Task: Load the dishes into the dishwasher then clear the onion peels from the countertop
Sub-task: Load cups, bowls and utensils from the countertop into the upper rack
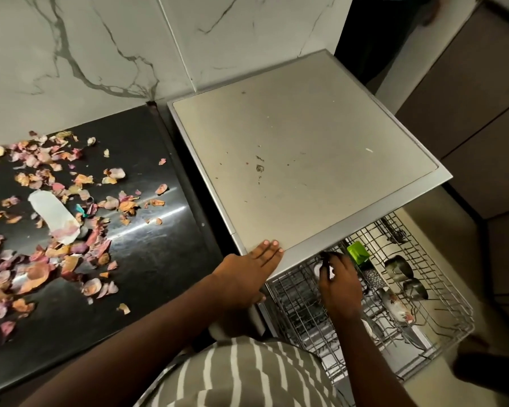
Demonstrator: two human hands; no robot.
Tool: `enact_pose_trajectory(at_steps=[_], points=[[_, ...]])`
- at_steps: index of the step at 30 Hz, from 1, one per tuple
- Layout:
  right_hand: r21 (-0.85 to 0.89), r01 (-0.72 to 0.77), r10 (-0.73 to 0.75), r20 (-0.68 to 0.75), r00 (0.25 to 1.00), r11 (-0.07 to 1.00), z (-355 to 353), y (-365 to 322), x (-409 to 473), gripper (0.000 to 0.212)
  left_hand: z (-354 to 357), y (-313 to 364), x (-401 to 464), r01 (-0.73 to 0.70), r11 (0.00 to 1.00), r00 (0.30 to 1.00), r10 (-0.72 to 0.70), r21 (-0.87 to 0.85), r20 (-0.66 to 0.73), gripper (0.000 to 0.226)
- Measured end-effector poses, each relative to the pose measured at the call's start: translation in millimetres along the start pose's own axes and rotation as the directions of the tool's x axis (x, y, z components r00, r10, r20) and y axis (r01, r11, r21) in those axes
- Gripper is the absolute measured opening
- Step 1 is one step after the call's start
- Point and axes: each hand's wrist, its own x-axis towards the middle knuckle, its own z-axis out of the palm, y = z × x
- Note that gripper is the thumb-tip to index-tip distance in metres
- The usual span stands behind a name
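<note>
My left hand (pixel 247 271) lies flat with straight fingers on the front corner of the dishwasher's grey top (pixel 300 154). My right hand (pixel 340 282) reaches down into the pulled-out wire rack (pixel 441 342) and grips a dark-rimmed dish (pixel 325 261) among the tines. In the rack sit a green cup (pixel 357 251), two steel ladles or cups (pixel 406 274), a patterned dish (pixel 373 277) and a plate (pixel 397 306). Several pink and orange onion peels (pixel 56 212) are scattered over the black countertop (pixel 147 259) at the left.
A white plastic piece (pixel 53 218) lies among the peels. A marble wall (pixel 100 54) stands behind the counter. Brown cabinets (pixel 476 118) are at the right, beside the rack. A person's foot (pixel 488 365) is near the rack's right corner.
</note>
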Motion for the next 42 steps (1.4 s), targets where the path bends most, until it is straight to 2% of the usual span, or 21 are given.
enact_pose_trajectory(at_steps=[3,5,9,11,13,18,21,24,28,32,35,38,42], points=[[0.187,0.132,-0.096,-0.187,0.978,0.973,-18.4,-22.1,-11.6,0.024,4.6,-5.2,-2.0,-0.021,0.999,0.999,0.020,-0.036,-0.030,0.099],[0.230,0.237,-0.183,-0.232,0.955,0.944,-33.6,-40.4,-18.6,0.027,9.2,-9.1,-1.9,-0.029,0.997,0.999,0.026,-0.070,-0.042,0.098],[0.151,0.425,-0.389,-0.218,0.895,0.893,-56.9,-81.2,-25.1,0.029,18.5,-14.7,-4.2,-0.060,0.978,0.997,0.050,-0.202,-0.057,0.096],[0.144,0.501,-0.477,-0.173,0.862,0.853,-61.4,-105.3,-26.3,0.027,16.1,-14.8,-16.7,-0.120,0.935,0.989,0.083,-0.334,-0.123,0.087],[0.148,0.566,-0.548,-0.147,0.823,0.811,-62.0,-125.2,-26.9,0.023,11.0,-14.6,-35.1,-0.143,0.887,0.978,0.059,-0.440,-0.201,0.074],[0.243,0.616,-0.631,-0.020,0.776,0.749,-45.4,-170.0,-32.4,0.024,26.6,-29.7,-90.9,-0.043,0.846,0.945,-0.138,-0.531,-0.296,0.065],[0.291,0.647,-0.687,0.053,0.724,0.704,-31.0,-195.3,-35.5,0.022,44.8,-46.8,-133.1,0.022,0.802,0.889,-0.290,-0.598,-0.355,0.059],[0.326,0.671,-0.733,0.118,0.670,0.666,-22.1,-217.9,-36.0,0.028,58.3,-58.7,-170.8,0.116,0.733,0.821,-0.450,-0.670,-0.351,0.054],[0.367,0.691,-0.777,0.186,0.602,0.623,-15.1,-246.5,-36.2,0.030,77.7,-68.5,-209.7,0.207,0.662,0.725,-0.599,-0.720,-0.341,0.050],[0.406,0.708,-0.814,0.226,0.535,0.578,-7.4,-274.0,-41.0,0.030,92.1,-73.0,-239.9,0.250,0.605,0.589,-0.715,-0.756,-0.378,0.046],[0.434,0.719,-0.839,0.243,0.486,0.542,-0.9,-291.6,-46.6,0.030,98.9,-75.9,-260.4,0.266,0.552,0.439,-0.799,-0.790,-0.411,0.043],[0.446,0.725,-0.851,0.247,0.463,0.524,6.4,-305.6,-51.2,0.031,102.6,-85.3,-285.2,0.300,0.456,0.243,-0.886,-0.838,-0.395,0.042],[0.458,0.740,-0.871,0.247,0.425,0.492,14.8,-321.2,-59.3,0.031,108.8,-103.9,-323.0,0.362,0.346,-0.077,-0.914,-0.866,-0.397,0.051]])
